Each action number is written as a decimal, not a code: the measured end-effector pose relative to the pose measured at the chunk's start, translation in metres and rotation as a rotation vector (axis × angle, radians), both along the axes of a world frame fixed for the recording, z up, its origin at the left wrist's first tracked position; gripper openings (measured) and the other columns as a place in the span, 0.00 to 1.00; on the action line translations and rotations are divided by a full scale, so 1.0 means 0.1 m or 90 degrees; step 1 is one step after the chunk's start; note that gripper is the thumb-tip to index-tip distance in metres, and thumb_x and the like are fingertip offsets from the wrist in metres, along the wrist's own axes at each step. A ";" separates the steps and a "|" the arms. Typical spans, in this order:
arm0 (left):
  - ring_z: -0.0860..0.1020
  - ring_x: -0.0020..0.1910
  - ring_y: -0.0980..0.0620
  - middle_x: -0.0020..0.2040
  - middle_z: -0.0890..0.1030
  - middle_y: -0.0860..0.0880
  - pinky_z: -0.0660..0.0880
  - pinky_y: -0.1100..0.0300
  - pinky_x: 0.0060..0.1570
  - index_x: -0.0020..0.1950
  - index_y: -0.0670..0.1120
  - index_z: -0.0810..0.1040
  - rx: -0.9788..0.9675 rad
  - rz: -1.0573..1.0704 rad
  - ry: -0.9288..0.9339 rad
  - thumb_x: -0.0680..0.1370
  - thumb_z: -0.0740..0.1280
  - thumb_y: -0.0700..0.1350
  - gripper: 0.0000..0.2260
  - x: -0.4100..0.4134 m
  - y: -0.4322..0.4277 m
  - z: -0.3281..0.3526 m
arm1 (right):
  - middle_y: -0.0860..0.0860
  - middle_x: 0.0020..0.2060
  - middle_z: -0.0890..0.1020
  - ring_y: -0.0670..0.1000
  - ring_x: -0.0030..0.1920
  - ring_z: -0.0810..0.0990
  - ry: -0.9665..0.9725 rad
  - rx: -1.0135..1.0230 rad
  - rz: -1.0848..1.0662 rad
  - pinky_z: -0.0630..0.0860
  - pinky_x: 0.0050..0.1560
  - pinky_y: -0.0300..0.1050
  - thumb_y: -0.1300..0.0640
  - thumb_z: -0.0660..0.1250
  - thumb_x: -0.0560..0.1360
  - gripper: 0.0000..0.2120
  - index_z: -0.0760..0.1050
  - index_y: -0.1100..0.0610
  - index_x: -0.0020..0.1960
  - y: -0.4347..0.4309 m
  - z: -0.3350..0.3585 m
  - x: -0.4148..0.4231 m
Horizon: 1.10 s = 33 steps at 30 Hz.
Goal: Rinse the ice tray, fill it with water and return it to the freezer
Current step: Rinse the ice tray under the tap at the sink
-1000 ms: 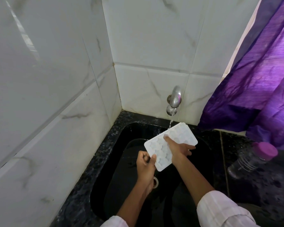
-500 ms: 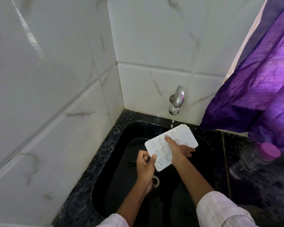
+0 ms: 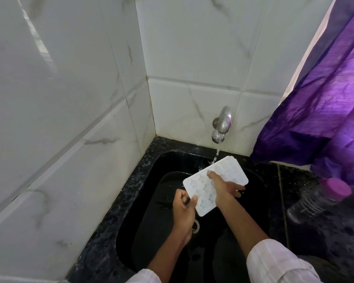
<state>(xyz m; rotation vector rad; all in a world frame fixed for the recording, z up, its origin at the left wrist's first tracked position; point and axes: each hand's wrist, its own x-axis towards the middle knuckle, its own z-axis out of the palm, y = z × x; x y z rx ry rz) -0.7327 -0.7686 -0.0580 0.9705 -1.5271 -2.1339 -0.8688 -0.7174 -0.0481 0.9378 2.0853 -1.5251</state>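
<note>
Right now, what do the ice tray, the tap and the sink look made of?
The ice tray looks like white plastic or silicone, matte, with moulded cells; I cannot tell which. The tap is polished metal, likely chromed, by its mirror-like highlights. The sink is glossy black and wet; stone, composite or enamel is unclear. The counter around it looks like speckled black granite.
</note>
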 end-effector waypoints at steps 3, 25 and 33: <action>0.81 0.54 0.34 0.52 0.82 0.36 0.77 0.33 0.53 0.45 0.45 0.69 -0.009 -0.004 -0.007 0.76 0.69 0.43 0.09 0.00 -0.02 -0.01 | 0.59 0.70 0.63 0.62 0.67 0.69 0.001 0.003 -0.002 0.70 0.68 0.62 0.40 0.83 0.56 0.70 0.39 0.56 0.79 0.00 -0.05 0.02; 0.85 0.40 0.38 0.52 0.81 0.30 0.84 0.50 0.34 0.64 0.26 0.72 0.594 -0.056 -0.108 0.80 0.56 0.28 0.14 0.12 0.05 -0.17 | 0.51 0.55 0.72 0.48 0.48 0.77 0.465 -0.031 -0.014 0.74 0.42 0.36 0.62 0.76 0.70 0.32 0.68 0.52 0.70 0.44 0.12 0.68; 0.85 0.46 0.35 0.54 0.82 0.31 0.83 0.52 0.35 0.59 0.25 0.77 0.652 -0.175 -0.119 0.79 0.51 0.26 0.17 0.06 0.24 -0.14 | 0.48 0.54 0.69 0.48 0.49 0.74 0.619 0.042 0.124 0.77 0.45 0.39 0.62 0.78 0.69 0.33 0.69 0.53 0.70 0.48 0.33 0.81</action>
